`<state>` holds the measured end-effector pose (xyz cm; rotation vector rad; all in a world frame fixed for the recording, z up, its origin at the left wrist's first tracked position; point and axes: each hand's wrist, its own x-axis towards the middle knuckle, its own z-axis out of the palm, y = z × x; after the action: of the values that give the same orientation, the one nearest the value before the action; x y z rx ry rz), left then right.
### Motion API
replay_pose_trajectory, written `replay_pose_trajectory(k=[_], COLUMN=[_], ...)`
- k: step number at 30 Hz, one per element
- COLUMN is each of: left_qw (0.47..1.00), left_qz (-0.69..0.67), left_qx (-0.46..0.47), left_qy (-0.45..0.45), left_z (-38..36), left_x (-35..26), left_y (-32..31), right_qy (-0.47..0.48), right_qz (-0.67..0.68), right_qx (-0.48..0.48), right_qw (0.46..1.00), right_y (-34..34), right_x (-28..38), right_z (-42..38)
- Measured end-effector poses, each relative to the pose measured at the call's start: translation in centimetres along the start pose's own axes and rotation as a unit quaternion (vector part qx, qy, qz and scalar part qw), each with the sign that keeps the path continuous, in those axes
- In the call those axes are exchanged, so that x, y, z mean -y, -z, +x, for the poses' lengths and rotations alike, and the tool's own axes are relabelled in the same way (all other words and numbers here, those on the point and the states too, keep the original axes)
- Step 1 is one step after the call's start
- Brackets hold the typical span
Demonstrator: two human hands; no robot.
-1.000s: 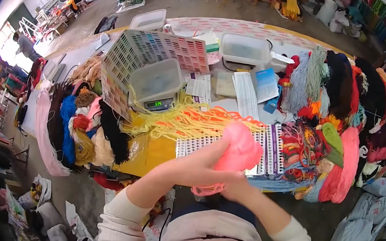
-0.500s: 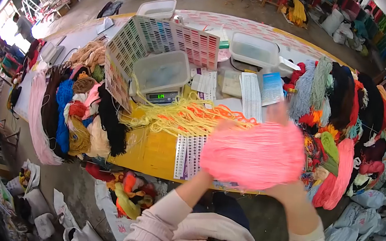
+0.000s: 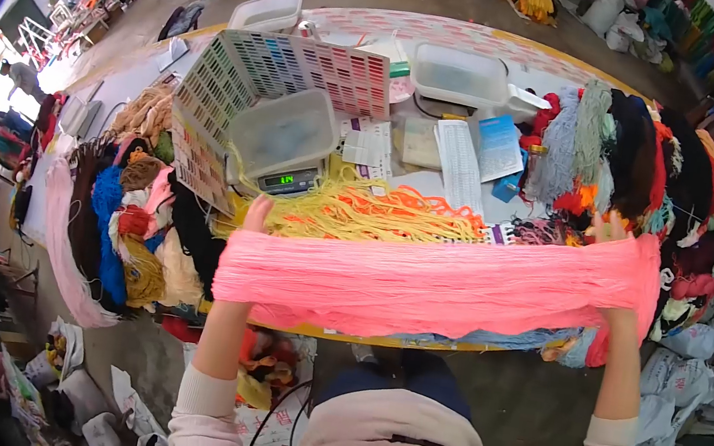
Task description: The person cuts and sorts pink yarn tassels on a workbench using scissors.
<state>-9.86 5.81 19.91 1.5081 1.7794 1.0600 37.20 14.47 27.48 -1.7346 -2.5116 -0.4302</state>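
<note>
A thick pink yarn skein [image 3: 422,283] is stretched wide across the front of the table, looped round both hands. My left hand [image 3: 254,219] is inside its left end, fingertips showing above the strands. At the right end my right hand [image 3: 611,232] sits within the loop, its fingers pointing up and apart. The strands cover both palms. Behind the skein lie yellow and orange yarns [image 3: 377,210], beside a scale [image 3: 288,180] with a green display and a clear plastic tub [image 3: 286,129] on top.
Colour charts [image 3: 297,66] stand folded behind the tub. Yarn bundles hang at the left [image 3: 112,196] and the right [image 3: 630,153] of the table. Another clear tub [image 3: 459,77], papers [image 3: 461,165] and a blue card [image 3: 499,147] lie farther back. People are in the far background.
My hands have moved far apart, left hand leftward and right hand rightward. The pink skein, bunched between them before, is now stretched out long. The view has shifted slightly.
</note>
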Motion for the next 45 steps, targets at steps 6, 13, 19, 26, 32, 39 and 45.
replay_pose_trajectory(k=[6, 13, 19, 26, 32, 39, 45], left_qw=[0.979, 0.958, 0.976, 0.940, 0.923, 0.902, 0.777], left_qz=[0.147, 0.167, -0.217, -0.342, -0.383, -0.430, -0.618], left_qx=[-0.097, 0.005, -0.009, -0.013, -0.019, -0.031, 0.099], left_qy=[-0.100, -0.234, 0.024, 0.008, 0.016, 0.012, -0.062], left_z=[-0.8, -2.5, -2.0, 1.7, 1.6, -1.0, -0.9], left_x=[-6.7, -10.5, -13.8, -12.9, -12.6, -11.8, -10.7], left_y=[1.2, -0.5, -2.5, -7.5, -7.1, -3.1, 1.2], right_qy=[-0.106, -0.174, -0.116, 0.028, -0.398, -0.393, -0.313], right_qz=[0.216, 0.341, 0.639, 0.786, 0.455, 0.228, 0.120], right_qx=[0.112, 0.194, 0.257, 0.438, 0.145, 0.268, 0.322], right_qw=[0.964, 0.903, 0.715, 0.436, 0.783, 0.850, 0.886], right_y=[-4.9, -6.5, -7.1, -14.0, -26.5, -34.1, -28.3], right_x=[-5.3, -4.2, 0.4, -1.4, -14.6, -15.1, -17.1], right_z=[1.1, -1.1, -3.8, -7.7, -9.0, -7.2, -5.5])
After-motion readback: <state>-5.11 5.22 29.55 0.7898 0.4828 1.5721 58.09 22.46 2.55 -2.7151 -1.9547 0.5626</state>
